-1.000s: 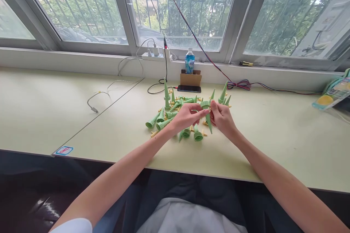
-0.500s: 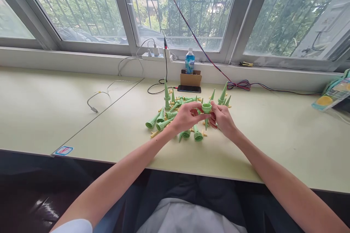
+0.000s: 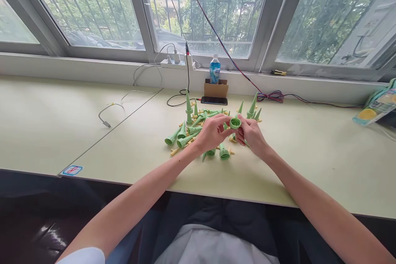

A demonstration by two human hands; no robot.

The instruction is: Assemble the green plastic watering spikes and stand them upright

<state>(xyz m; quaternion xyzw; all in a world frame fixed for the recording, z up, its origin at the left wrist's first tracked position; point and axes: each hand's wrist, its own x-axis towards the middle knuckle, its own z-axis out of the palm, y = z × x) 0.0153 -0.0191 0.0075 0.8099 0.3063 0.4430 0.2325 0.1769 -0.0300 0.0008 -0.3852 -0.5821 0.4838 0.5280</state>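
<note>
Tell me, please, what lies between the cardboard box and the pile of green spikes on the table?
In the head view, a flat black phone lies between the cardboard box and the pile of green spikes.

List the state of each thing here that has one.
Held cone: in left hand and right hand, open end facing you
Other cones: some standing, some lying
Bottle: upright, capped
Phone: flat, screen dark
Pale cable: one end unplugged
Power strip: plugs inserted
Red-blue cable: bundled

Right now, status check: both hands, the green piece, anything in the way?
Left grip and right grip both on the green piece. Open end showing, lower part mostly hidden. Green cones and yellow pieces crowd the table close by.
</note>
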